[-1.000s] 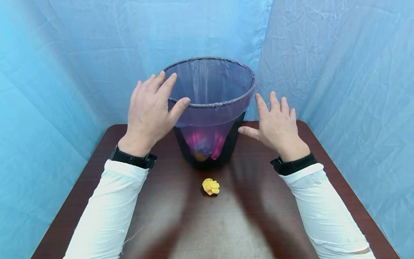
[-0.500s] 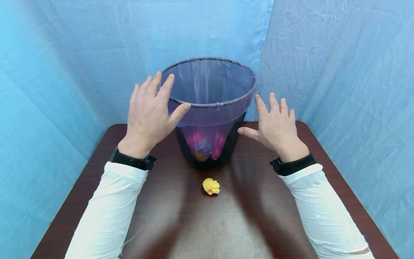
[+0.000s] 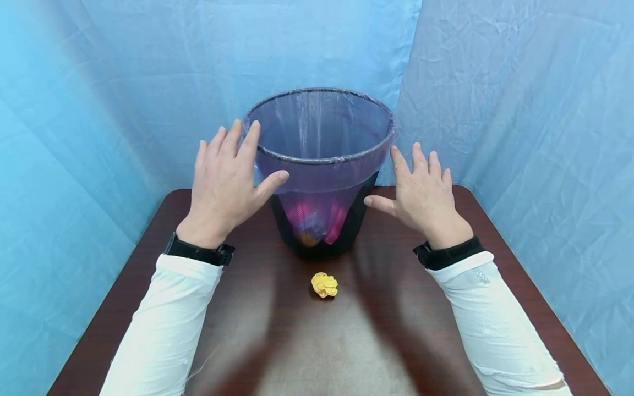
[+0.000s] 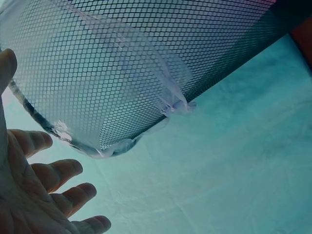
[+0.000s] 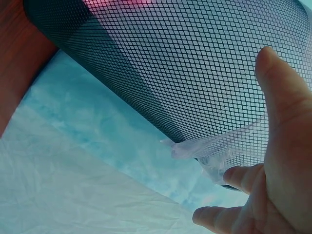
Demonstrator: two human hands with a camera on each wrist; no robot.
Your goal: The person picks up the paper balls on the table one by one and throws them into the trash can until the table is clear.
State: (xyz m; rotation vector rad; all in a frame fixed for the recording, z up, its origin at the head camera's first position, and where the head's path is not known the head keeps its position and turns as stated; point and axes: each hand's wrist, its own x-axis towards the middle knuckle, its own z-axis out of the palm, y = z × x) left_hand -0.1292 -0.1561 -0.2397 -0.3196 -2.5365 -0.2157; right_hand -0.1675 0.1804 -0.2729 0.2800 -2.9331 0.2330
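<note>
A black mesh wastebasket (image 3: pixel 364 206) stands upright at the back of the table. A translucent purple bin liner (image 3: pixel 322 176) is folded over its rim, and pink and orange shapes show through the lower mesh. My left hand (image 3: pixel 223 181) hovers by the basket's left side with spread fingers; in the left wrist view its fingers (image 4: pixel 56 173) lie close to the rim, holding nothing. On the other side my right hand (image 3: pixel 423 192) is spread too, its index fingertip near the liner's edge; whether it touches I cannot tell. A crumpled yellow paper ball (image 3: pixel 324 285) lies on the table before the basket.
The dark brown wooden table (image 3: pixel 317 346) has rounded far corners. Light blue cloth (image 3: pixel 148 82) hangs behind it and along both sides, close to the table's edges. Both forearms reach in from the front, in white sleeves with black wrist bands.
My left hand has drawn slightly left and down, away from the basket's rim. The right hand has barely moved. The basket and the paper ball stay in place.
</note>
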